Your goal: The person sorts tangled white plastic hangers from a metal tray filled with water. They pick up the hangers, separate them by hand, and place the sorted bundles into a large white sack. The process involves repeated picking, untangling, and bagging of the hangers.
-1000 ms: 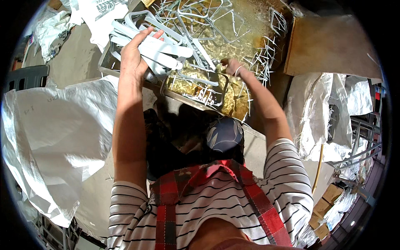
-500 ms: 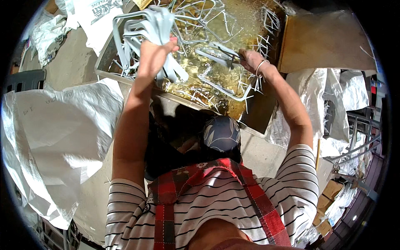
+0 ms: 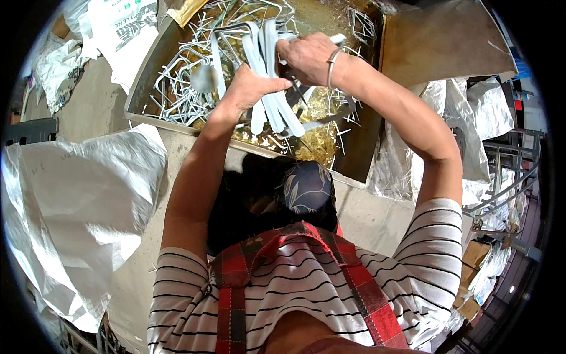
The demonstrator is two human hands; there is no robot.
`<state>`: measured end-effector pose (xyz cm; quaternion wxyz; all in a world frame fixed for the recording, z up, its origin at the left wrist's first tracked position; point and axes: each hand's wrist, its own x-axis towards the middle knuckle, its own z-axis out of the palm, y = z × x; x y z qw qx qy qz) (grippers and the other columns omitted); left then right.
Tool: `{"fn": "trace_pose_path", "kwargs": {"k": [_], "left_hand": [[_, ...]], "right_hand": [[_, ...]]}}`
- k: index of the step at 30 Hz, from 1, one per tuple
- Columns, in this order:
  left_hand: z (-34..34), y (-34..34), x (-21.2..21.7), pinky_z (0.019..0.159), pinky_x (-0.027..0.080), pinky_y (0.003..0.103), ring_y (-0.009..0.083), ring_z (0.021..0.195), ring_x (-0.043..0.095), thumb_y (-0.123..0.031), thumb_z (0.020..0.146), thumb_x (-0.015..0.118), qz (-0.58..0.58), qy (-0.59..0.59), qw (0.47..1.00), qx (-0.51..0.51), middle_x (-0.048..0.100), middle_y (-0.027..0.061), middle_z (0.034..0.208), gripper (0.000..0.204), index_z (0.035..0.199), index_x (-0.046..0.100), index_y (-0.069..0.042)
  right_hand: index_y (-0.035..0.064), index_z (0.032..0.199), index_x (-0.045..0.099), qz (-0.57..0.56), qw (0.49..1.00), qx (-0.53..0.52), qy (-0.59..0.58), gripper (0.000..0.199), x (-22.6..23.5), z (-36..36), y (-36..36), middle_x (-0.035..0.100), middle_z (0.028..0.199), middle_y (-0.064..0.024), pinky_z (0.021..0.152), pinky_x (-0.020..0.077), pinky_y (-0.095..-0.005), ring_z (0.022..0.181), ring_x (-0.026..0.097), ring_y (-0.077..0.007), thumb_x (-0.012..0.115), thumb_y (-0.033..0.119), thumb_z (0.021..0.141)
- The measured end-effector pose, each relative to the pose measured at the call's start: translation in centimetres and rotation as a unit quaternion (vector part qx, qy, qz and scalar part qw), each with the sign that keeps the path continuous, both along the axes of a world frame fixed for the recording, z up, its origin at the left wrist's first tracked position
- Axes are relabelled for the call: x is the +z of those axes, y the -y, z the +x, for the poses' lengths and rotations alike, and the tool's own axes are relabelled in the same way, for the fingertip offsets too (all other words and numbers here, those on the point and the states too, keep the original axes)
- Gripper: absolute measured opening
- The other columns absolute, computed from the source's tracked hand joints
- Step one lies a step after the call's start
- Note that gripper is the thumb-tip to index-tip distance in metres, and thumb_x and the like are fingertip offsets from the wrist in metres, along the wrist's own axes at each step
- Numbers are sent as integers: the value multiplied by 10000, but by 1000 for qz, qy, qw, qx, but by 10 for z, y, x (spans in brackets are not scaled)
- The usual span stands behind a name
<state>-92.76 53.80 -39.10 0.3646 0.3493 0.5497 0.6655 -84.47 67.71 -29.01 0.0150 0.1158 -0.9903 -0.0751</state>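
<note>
My left hand (image 3: 250, 88) is closed around a bundle of flat grey bent plastic strips (image 3: 274, 112), their rounded ends hanging toward me over the metal tray (image 3: 183, 125). Close against the bundle's right side is my right hand (image 3: 309, 59), fingers curled, with a bracelet at the wrist. A grey plastic piece (image 3: 338, 39) sticks out beyond it, and a blurred strip (image 3: 330, 121) curves below. Between the hands shows a thin dark object (image 3: 298, 88), too blurred to name. Both hands are above shallow yellowish liquid (image 3: 321, 147) in the tray.
Many thin pale plastic offcuts (image 3: 177, 88) litter the tray's left side. A brown board (image 3: 442, 44) adjoins its right edge. White sacks (image 3: 82, 206) lie left, silvery sheeting (image 3: 442, 124) right. A dark patterned knee or cloth (image 3: 308, 187) is below the tray.
My right hand has moved left with its grey piece to meet the bundle. The left hand has shifted right and slightly down, still gripping the strips. More offcuts show at the left.
</note>
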Motion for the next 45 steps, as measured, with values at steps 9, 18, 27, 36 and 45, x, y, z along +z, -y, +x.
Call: {"fn": "trace_pose_path", "kwargs": {"k": [9, 18, 27, 36, 45], "left_hand": [[-12, 22, 21, 698, 480, 261, 136, 746, 594, -83, 704, 674, -5, 25, 996, 91, 633, 70, 845, 293, 962, 611, 43], [-58, 55, 16, 599, 422, 286, 155, 617, 497, -66, 730, 633, 195, 350, 914, 63, 538, 59, 731, 263, 952, 510, 3], [-73, 63, 10, 670, 461, 285, 138, 647, 442, -114, 788, 577, 243, 356, 884, 180, 486, 29, 729, 172, 920, 499, -38], [-100, 75, 5, 750, 504, 316, 196, 820, 604, -16, 761, 649, 131, 178, 899, 379, 615, 107, 931, 238, 985, 591, 41], [-14, 35, 21, 724, 468, 271, 152, 807, 587, -104, 720, 665, -139, -179, 973, 31, 639, 106, 936, 333, 1017, 605, 34]], "right_hand": [[10, 1129, 525, -395, 900, -159, -91, 465, 9, 1, -15, 586, 1095, -122, 872, 462, -308, 1022, 563, -198, 701, 148, 720], [60, 1390, 155, -840, 414, -341, 78, 899, -151, 51, -44, 543, 1110, -119, 926, 383, -471, 1044, 513, -249, 713, 214, 701], [17, 859, 636, -646, 555, -524, -32, 182, -196, 40, -41, 604, 653, -82, 512, 456, -318, 540, 564, -173, 631, 183, 782], [91, 957, 598, -118, 858, -499, -19, 194, -153, 127, -132, 614, 921, -172, 714, 482, -429, 873, 591, -339, 561, 184, 790], [68, 1015, 505, -23, 991, -126, -28, 293, -43, 15, -14, 540, 904, -109, 653, 492, -397, 825, 586, -299, 583, 73, 732]]}}
